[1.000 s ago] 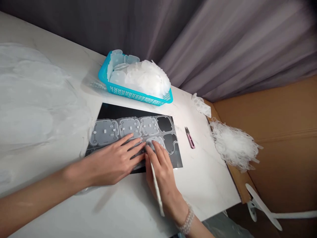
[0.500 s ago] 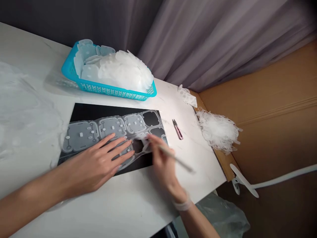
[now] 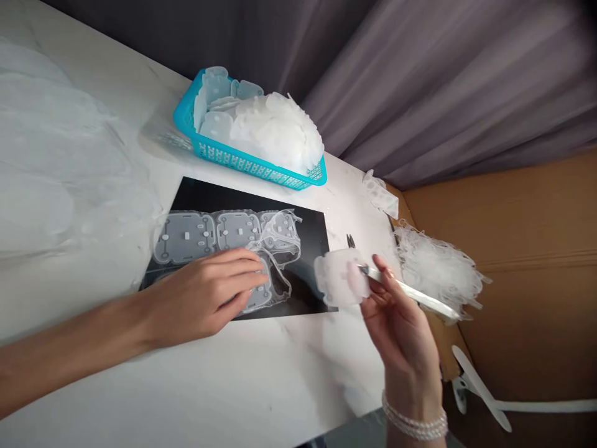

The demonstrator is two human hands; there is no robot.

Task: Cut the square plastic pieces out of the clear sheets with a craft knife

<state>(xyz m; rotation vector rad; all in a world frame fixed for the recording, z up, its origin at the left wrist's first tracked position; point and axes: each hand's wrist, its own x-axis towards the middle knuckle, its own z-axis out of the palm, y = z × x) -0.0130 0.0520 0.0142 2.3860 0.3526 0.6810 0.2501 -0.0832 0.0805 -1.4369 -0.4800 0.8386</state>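
Note:
On a black mat (image 3: 308,274) lies a translucent sheet of moulded pads (image 3: 189,236) with holes and rounded corners. My left hand (image 3: 219,289) is over its near part, fingers drawn together at a thin clear strip of trim (image 3: 282,277), which loops up and folds back over the far pads. Its thumb is hidden. To the right, above the mat's edge, my right hand (image 3: 396,317) holds a separated translucent pad (image 3: 338,280) by its near edge. The same hand grips a slim pale tool with a pointed metal tip (image 3: 420,298).
A blue basket (image 3: 252,158) heaped with loose pads stands behind the mat. Small thread snips (image 3: 351,240) lie partly behind the held pad. Clear scraps (image 3: 429,264) are piled at the right by cardboard (image 3: 513,230). Plastic sheets (image 3: 69,162) cover the left; a white clamp (image 3: 480,389) sits lower right.
My right hand has moved right, off the sheet, with a pad now in it. The left hand's spread fingers have come together, and the trim is lifted and folded back leftward.

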